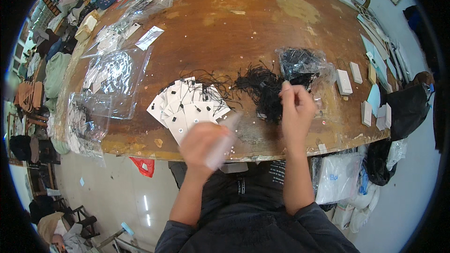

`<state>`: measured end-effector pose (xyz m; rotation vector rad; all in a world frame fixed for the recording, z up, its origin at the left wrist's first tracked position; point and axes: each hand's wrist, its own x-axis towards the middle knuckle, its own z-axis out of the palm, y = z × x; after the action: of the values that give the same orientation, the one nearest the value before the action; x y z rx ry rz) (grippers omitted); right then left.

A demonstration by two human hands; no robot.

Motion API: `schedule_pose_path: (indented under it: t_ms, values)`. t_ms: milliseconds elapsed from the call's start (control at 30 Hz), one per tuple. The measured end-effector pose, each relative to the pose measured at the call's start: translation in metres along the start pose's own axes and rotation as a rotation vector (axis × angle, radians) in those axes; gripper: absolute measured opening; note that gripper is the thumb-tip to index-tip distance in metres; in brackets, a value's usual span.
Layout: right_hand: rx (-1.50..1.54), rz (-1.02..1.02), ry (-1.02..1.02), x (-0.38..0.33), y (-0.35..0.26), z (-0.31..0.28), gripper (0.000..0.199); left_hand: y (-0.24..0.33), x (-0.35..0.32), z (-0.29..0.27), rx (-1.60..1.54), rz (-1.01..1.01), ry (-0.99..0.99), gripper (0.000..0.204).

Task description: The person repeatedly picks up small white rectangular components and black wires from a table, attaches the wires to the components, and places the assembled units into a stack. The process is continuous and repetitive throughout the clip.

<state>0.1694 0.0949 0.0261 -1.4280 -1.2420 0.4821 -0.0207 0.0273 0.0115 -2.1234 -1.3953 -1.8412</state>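
Observation:
My left hand (201, 143), somewhat blurred, is closed on a white card (220, 150) in front of the fanned pile of white hang tags (180, 100). Those tags carry black strings with small black plastic ends. My right hand (298, 107) has thumb and fingertips pinched together at the right edge of a tangled heap of black tag strings (260, 86). What sits in that pinch, if anything, is too small to make out. Behind the heap lies a clear plastic bag (302, 61) with more black strings inside.
Clear bags (117, 84) with tags lie along the wooden table's (225, 23) left side. White card stacks (343, 82) stand near the right edge, beside a black bag (410, 112). Plastic-wrapped packs (337, 178) are below the table at right. Clothes (56, 70) are piled at far left.

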Motion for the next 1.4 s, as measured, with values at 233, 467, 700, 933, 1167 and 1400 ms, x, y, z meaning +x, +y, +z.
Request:
schedule_pose_path:
  t_ms: [233,467,700,933,1167,1400]
  values:
    - [-0.607,-0.591,-0.276,0.038,0.016,-0.004,0.008,-0.038,0.019,-0.019,-0.55,-0.874,0.718,0.036]
    - [-0.177,-0.379,-0.165,0.034,0.003,-0.017,0.01,-0.01,-0.017,-0.011,-0.589,-0.859,0.391,0.036]
    - [0.447,0.063,-0.245,0.003,-0.009,-0.024,0.016,0.001,-0.016,-0.008,-0.837,-0.702,-0.129,0.031]
    - [0.718,0.268,-0.641,-0.04,-0.003,-0.002,0.012,0.024,-0.011,0.015,-0.981,-0.853,-0.482,0.025]
    - [1.448,0.536,-0.243,-0.015,-0.005,-0.012,0.018,0.016,-0.026,-0.003,-0.82,-0.828,-0.507,0.026]
    - [0.565,0.045,-0.323,-0.032,-0.02,-0.005,0.007,0.009,-0.021,0.004,-1.009,-1.116,0.174,0.036]
